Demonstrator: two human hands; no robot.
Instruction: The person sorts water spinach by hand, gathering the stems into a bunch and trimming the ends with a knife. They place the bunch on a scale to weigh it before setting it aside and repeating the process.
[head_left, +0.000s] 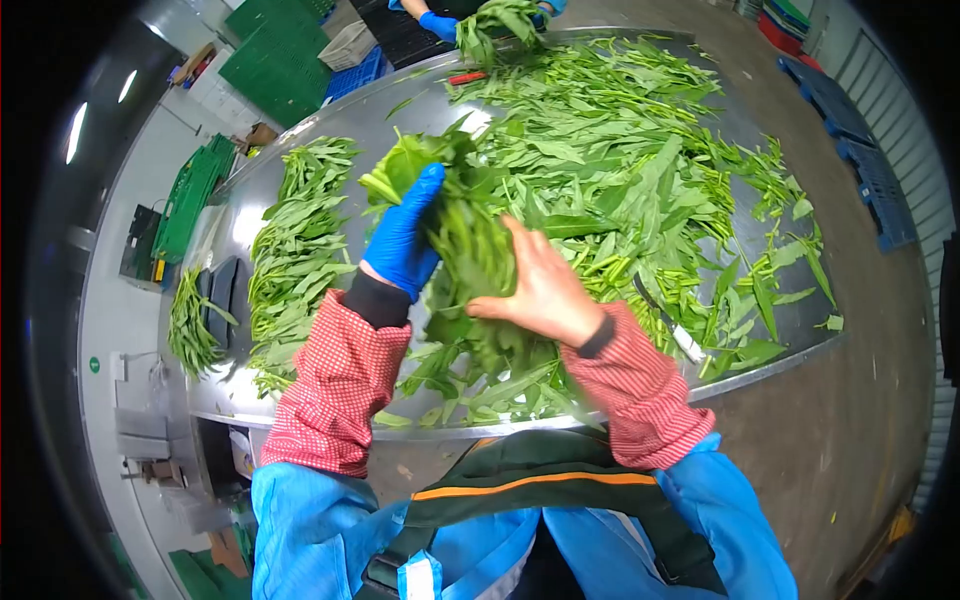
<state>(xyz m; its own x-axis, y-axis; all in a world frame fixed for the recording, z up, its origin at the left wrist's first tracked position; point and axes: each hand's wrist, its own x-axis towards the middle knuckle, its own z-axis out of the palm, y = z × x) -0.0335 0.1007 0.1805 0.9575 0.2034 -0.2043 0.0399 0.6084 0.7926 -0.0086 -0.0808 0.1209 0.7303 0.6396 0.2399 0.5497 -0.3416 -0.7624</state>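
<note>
My left hand [404, 235], in a blue glove, is wrapped round the stem side of a bunch of leafy greens [470, 240], its thumb pointing up. On the bunch's right side rests my bare right hand [540, 290], thumb and fingers curved round the leaves. The bunch is held above the metal table [385, 105] and is partly blurred by motion. A large heap of loose greens [600, 160] spreads beyond and to the right. Near my right wrist, a knife [688, 343] with a pale handle lies among the stems.
A long row of greens [300, 240] lies left, with a smaller bunch [192, 320] by a dark tray [222, 300]. Across the table, a co-worker's blue-gloved hand [440, 26] is at more greens, near a red-handled tool [467, 78]. Blue pallets [875, 180] stand right.
</note>
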